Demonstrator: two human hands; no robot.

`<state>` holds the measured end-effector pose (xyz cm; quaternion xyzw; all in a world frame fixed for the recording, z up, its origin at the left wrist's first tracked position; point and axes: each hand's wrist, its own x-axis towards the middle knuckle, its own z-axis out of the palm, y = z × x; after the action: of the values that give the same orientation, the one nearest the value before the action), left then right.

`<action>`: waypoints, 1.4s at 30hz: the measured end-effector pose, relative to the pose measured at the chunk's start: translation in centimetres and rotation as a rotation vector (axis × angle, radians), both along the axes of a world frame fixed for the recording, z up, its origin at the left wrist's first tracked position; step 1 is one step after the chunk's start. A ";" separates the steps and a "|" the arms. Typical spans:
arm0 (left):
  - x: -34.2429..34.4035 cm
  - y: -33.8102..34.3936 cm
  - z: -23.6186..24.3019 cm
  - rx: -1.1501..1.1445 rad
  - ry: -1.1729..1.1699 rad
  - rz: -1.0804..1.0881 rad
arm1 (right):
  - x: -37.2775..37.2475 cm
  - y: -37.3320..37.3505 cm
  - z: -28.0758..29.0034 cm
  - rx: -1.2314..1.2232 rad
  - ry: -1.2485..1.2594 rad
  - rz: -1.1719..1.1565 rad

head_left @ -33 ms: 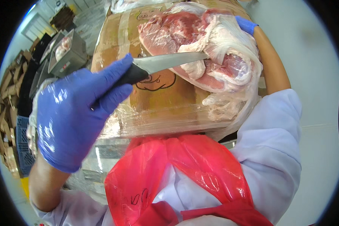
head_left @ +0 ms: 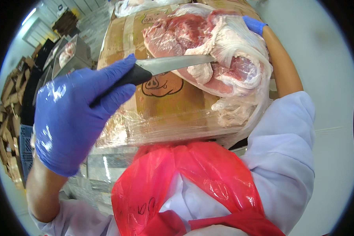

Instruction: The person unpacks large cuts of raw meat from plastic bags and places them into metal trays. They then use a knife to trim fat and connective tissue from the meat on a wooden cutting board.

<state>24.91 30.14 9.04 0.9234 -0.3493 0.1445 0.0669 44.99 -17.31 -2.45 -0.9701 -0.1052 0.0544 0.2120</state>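
Observation:
My left hand (head_left: pixel 72 118), in a blue glove, is closed round the black handle of a knife (head_left: pixel 177 64). Its broad steel blade points right, and the tip meets a large raw cut of meat (head_left: pixel 192 33) beside a fold of white fat. The meat, red with pale skin and fat, looks like a pork leg. It lies on a plastic-wrapped cardboard box (head_left: pixel 157 106). At the meat's far right edge is my right hand (head_left: pixel 255 26), also gloved in blue. Its fingers are mostly hidden, so their grip cannot be made out.
Clear plastic film (head_left: pixel 234 112) hangs rumpled at the box's near right corner. A grey bin (head_left: pixel 72 59) with meat stands at the far left. Flattened cardboard (head_left: pixel 10 114) is piled at the left, beside a blue crate (head_left: pixel 26 145). A pale wall (head_left: pixel 330 98) runs along the right.
My left hand and the knife have shifted slightly left in the picture. The blade tip remains at the same part of the meat, and my right hand stays at its far edge.

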 end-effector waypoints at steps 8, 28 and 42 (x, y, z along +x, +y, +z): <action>4.4 -4.1 7.5 0.132 0.181 -0.020 | 0.2 -1.4 -0.1 0.240 -0.098 0.030; 7.6 1.7 6.4 0.323 -0.264 -0.386 | -19.6 20.5 4.7 0.070 -0.912 -0.203; 12.3 10.2 -4.4 -0.159 0.105 -0.360 | -20.6 21.9 -1.0 -0.152 -0.833 -0.361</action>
<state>37.19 40.37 4.61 0.8440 -0.4925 0.1091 0.1826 24.39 4.55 -3.40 -0.9249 -0.0063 -0.3703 0.0861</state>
